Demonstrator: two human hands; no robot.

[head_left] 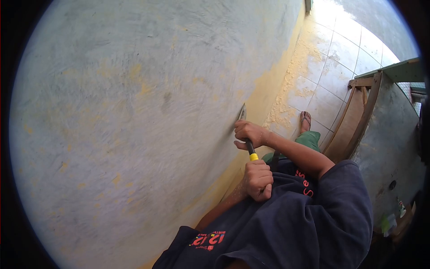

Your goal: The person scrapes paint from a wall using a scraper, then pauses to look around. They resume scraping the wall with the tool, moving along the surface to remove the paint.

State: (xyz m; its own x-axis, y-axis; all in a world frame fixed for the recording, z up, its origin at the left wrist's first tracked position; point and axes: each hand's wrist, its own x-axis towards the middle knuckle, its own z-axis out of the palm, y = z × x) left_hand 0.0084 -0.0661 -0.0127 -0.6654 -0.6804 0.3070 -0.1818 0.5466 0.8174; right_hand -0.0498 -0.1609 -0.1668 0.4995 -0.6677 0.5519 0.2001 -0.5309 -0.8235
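My right hand (251, 132) is closed around the upper part of a scraper (251, 148) with a black handle and a yellow band. Below it, my left hand (258, 180) is wrapped round the handle's lower end, which its fingers hide. The scraper's narrow metal blade, seen nearly edge-on, points up at the wall (134, 107) by the border of a yellow paint strip (268, 85). Its tip appears to touch the surface there. Most of the wall is bare grey, with scratches and yellow patches.
Yellow flakes (286, 96) lie along the wall's foot on the white tiled floor (329, 76). One foot in a flip-flop (305, 122) stands on the tiles. To the right is wooden furniture (358, 107) with a large grey panel (389, 148); small items (389, 223) sit at the lower right.
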